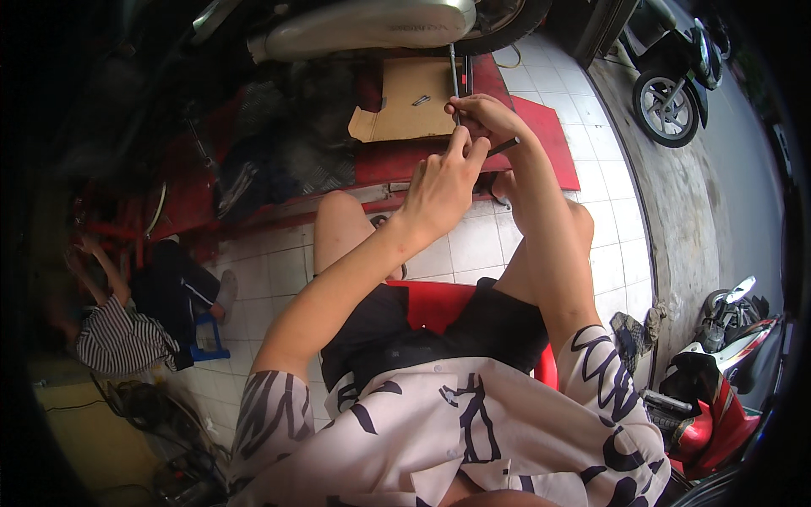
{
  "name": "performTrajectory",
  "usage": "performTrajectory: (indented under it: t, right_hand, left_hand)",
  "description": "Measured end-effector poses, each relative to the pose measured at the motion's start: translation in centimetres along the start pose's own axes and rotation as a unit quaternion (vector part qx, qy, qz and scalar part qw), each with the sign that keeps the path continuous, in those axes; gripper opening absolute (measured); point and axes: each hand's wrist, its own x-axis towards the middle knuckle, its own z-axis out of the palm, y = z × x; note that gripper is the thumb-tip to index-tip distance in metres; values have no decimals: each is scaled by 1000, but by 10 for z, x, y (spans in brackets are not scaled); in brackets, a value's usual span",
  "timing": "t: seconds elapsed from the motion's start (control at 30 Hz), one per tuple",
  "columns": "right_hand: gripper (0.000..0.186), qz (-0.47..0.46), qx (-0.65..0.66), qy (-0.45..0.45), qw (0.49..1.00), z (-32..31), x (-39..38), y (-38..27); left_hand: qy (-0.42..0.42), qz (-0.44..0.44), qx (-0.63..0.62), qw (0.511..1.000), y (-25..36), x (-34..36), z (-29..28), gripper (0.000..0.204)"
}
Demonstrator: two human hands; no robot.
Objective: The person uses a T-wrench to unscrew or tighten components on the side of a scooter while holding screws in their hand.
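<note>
A slim silver rod (454, 72) runs up beneath the pale silver motorcycle part (355, 29), and a dark bar (507, 146) juts rightward near its lower end, apparently a T-shaped tool. My right hand (486, 118) pinches the rod with thumb and fingers. Just below it, my left hand (443, 186) has curled fingers round the tool's lower end, partly hiding it. Behind the hands lies a tan cardboard sheet (397, 93) with a small metal piece (420, 100) on it.
A red platform (549, 148) holds the cardboard and dark tread plate. A seated co-worker (122, 338) in stripes works at far left, beside a blue stool (209, 342). Motorbikes (672, 110) (710, 406) stand along the right beside a grey roadway. I sit on a red seat (427, 300).
</note>
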Motion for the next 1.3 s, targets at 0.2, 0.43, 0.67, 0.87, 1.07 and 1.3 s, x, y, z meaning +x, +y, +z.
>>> performTrajectory:
  t: [0.2,0.43,0.67,0.87,1.07,1.3]
  right_hand:
    - [25,-24,-16,1,1000,-8,-3,-3]
    - [29,-35,48,16,998,-17,7,4]
    - [27,-53,-96,64,992,-4,-7,-1]
    - [20,-102,-282,130,945,15,-9,18]
    - [22,-9,-359,200,911,-9,-31,25]
    - [29,28,-331,167,928,-6,-44,1]
  left_hand:
    - [15,69,-288,955,-28,4,12,14]
    - [-92,0,-223,971,4,22,-15,20]
    - [-141,-51,-176,973,-3,10,-9,15]
    - [-88,2,-135,987,-13,-18,4,15]
    - [68,-46,-221,972,-62,10,12,18]
    - [33,-165,13,986,-219,61,80,16]
